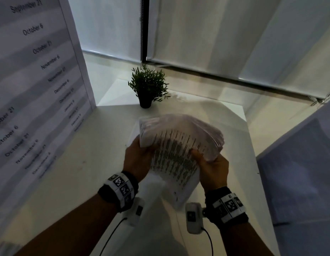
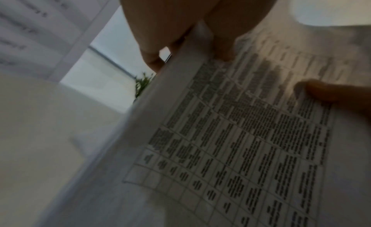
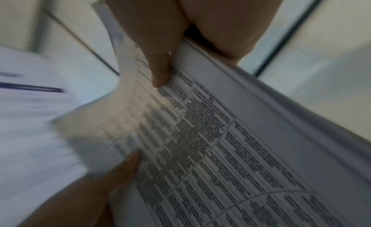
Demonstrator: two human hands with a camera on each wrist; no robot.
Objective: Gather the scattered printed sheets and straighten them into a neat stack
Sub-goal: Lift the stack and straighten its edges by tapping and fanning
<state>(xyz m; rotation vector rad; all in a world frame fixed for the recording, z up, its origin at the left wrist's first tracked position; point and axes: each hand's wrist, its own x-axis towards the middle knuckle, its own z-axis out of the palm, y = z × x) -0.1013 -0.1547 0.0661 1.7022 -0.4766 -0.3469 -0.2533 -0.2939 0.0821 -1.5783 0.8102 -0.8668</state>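
Note:
A thick bundle of printed sheets (image 1: 177,146) with dense table text is held up over the white table (image 1: 97,145), blurred and bowed. My left hand (image 1: 137,156) grips its left edge, thumb on the printed face and fingers behind. My right hand (image 1: 209,163) grips the right edge the same way. In the left wrist view the sheets (image 2: 240,135) fill the right side, my left hand (image 2: 192,40) clamped on their edge. The right wrist view shows the sheets (image 3: 220,151) with my right hand (image 3: 180,45) pinching the edge and the left thumb low in the frame.
A small potted plant (image 1: 147,87) stands at the table's far side. A large printed board of dates (image 1: 31,80) leans along the left. Another pale panel (image 1: 299,163) stands at the right. White blinds hang behind the table.

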